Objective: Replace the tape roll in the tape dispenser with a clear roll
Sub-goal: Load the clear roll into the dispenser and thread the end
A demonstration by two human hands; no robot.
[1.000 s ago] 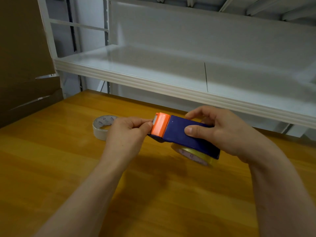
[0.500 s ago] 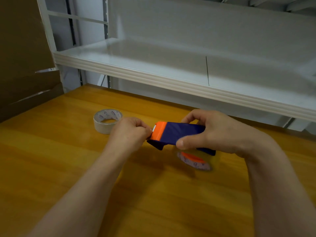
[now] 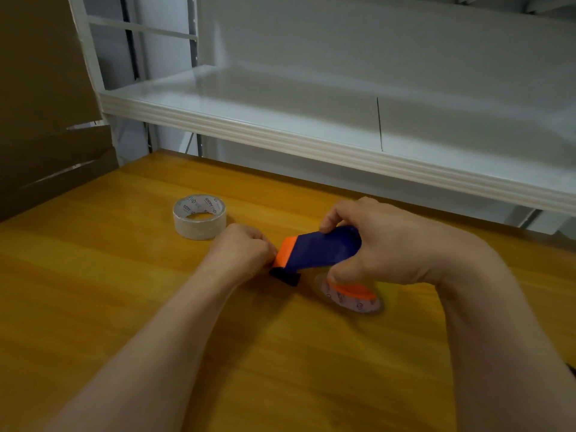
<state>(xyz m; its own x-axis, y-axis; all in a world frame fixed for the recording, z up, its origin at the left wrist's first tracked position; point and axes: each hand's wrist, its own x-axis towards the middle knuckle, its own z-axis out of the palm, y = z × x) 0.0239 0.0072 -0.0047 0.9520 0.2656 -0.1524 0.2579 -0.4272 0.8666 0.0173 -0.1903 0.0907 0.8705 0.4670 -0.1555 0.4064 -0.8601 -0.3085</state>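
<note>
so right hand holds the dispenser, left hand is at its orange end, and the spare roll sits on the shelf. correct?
One slip: the spare roll is not on the shelf; the head view shows it lying flat on the wooden table, beyond the left hand. The rest stands: the right hand holds the dispenser, and the left hand is at its orange end.
</note>
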